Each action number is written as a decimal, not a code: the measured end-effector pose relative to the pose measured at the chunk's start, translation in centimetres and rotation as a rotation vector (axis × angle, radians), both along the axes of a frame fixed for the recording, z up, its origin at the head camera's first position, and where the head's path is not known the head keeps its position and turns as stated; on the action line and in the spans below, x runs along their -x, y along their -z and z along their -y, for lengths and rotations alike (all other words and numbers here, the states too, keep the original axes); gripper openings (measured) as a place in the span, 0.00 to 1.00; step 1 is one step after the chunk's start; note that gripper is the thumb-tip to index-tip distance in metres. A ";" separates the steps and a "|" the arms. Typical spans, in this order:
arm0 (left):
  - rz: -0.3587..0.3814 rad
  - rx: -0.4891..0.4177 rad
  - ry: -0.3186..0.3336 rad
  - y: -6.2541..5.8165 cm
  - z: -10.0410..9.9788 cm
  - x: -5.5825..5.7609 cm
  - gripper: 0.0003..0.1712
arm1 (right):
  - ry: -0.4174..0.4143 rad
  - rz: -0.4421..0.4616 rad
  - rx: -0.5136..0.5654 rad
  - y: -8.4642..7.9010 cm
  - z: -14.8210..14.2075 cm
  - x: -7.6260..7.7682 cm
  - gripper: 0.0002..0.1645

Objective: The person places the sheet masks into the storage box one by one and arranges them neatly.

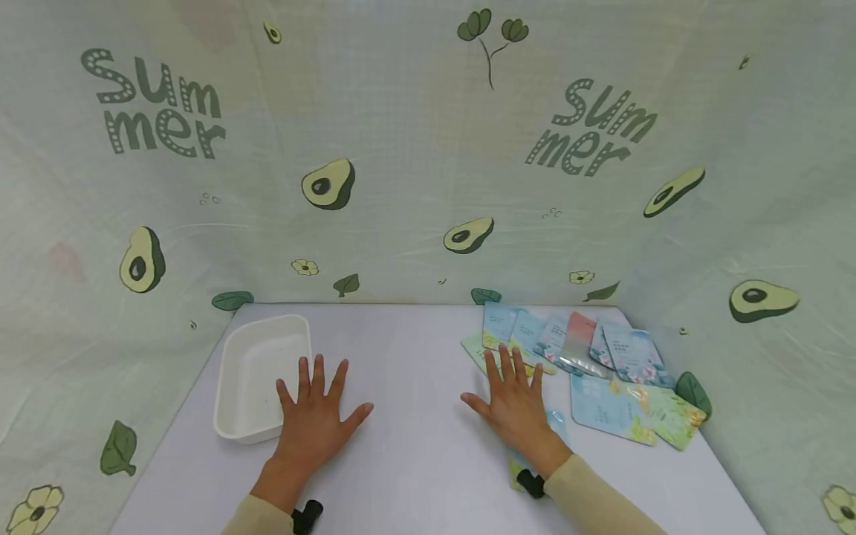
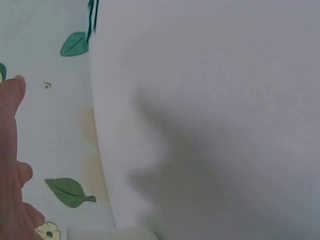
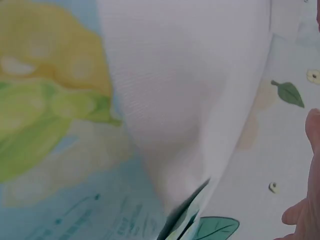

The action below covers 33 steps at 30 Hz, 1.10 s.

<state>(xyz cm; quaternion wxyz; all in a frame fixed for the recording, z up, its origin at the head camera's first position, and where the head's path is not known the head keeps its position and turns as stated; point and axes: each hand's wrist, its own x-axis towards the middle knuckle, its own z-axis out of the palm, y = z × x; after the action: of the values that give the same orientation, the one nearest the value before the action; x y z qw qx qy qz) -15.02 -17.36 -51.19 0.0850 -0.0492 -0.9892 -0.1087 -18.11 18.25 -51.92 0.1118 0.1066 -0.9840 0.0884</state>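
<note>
My left hand [image 1: 310,427] hovers over the white table with fingers spread, holding nothing; its fingertips overlap the right side of a white plastic tub [image 1: 230,379] in the head view. At the left wrist view's edge, part of that hand [image 2: 10,145] shows. My right hand [image 1: 518,409] is spread too, empty, in front of several flat printed packets. Below its wrist lies a blue and yellow-green packet [image 1: 556,422], partly hidden by the arm. This packet [image 3: 55,160] fills the left of the right wrist view, while fingers [image 3: 312,175] show at the right edge.
Behind the right hand, overlapping blue packets [image 1: 500,323] and a pink and silver one [image 1: 580,357] run along the back right. Nearer lie a wide blue packet [image 1: 605,407] and a green one [image 1: 678,417]. Printed cloth [image 1: 401,134] surrounds the table's [image 1: 414,446] back and sides.
</note>
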 end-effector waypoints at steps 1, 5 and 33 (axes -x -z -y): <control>-0.001 0.000 -0.007 -0.2 0.3 0.0 0.54 | -0.003 0.002 0.002 -0.1 0.3 0.1 0.59; -0.008 -0.014 -0.044 -0.7 2.1 -0.2 0.48 | -0.033 0.012 0.004 -0.5 1.9 0.5 0.57; 0.164 -0.122 -0.177 0.6 9.0 1.1 0.48 | -0.380 0.141 0.019 -0.8 19.9 -0.3 0.47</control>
<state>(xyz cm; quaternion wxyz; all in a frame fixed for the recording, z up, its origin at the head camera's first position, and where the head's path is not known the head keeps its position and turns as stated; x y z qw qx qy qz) -16.13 -26.34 -51.82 0.0161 0.0524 -0.9849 -0.1643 -17.83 -1.63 -51.17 0.0247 0.2826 -0.9508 0.1243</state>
